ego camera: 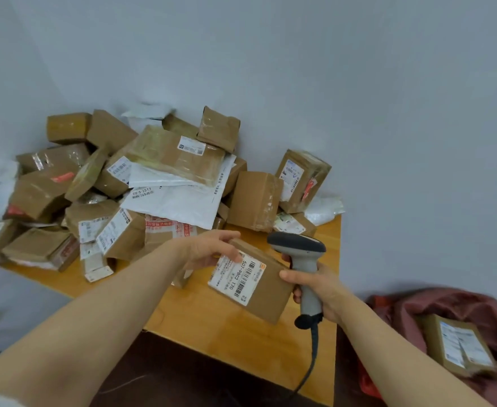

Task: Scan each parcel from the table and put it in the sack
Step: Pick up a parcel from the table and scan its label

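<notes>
We are early on: one box (pixel 458 345) lies in the sack (pixel 476 306), a heap (pixel 118 186) waits on the table (pixel 212 327), our left hand (pixel 209 249) grips a parcel (pixel 256 277), and our right hand (pixel 314 289) clasps the scanner (pixel 303 259) and steadies that parcel.

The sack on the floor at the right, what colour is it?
Dull reddish pink; the sack shows in the head view, with one labelled parcel inside.

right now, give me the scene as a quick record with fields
left hand: grips the far end of the held parcel
right hand: holds the scanner, thumb on the parcel's near edge
label: faces up, barcode visible
table: pile of parcels at the back
sack: red, lower right, one parcel in the sack
</notes>
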{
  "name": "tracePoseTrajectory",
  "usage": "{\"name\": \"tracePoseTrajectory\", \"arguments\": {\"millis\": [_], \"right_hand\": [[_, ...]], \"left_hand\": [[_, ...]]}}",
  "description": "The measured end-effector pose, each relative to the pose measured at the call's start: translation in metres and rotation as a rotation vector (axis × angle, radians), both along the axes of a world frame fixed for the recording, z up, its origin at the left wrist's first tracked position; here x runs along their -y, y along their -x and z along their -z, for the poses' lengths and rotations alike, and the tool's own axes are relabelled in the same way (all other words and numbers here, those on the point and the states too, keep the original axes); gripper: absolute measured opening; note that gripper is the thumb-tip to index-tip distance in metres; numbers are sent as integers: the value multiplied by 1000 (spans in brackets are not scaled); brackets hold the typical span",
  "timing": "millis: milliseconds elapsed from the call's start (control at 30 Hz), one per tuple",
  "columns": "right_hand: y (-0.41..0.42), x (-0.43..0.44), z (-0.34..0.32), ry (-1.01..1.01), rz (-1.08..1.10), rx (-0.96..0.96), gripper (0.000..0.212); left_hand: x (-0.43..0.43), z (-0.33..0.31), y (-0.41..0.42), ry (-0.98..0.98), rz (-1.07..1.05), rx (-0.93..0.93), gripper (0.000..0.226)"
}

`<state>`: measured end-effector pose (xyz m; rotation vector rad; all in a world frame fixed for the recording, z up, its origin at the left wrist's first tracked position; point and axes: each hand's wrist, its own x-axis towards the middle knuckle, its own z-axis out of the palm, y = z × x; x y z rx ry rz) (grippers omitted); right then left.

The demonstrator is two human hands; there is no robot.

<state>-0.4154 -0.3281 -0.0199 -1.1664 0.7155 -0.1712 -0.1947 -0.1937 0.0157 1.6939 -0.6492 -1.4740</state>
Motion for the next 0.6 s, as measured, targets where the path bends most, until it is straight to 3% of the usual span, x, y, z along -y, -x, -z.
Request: {"name": "tracePoseTrajectory", "arguments": {"millis": [167,267,433,600], "right_hand": [[-19,-7,-2,-194,322,121,50],[-29,-4,-4,-326,440,176,49],[-40,-6,-2,-343,428,210,52],[-40,-3,0,-303,371,166,54]], "left_hand": [[-4,-5,6,165,-293,-49,59],[-5,4,17,162,-358,-146,72],[5,17,37,159,-305,-173,77],[5,14,26,199,-361,-189,66]]}}
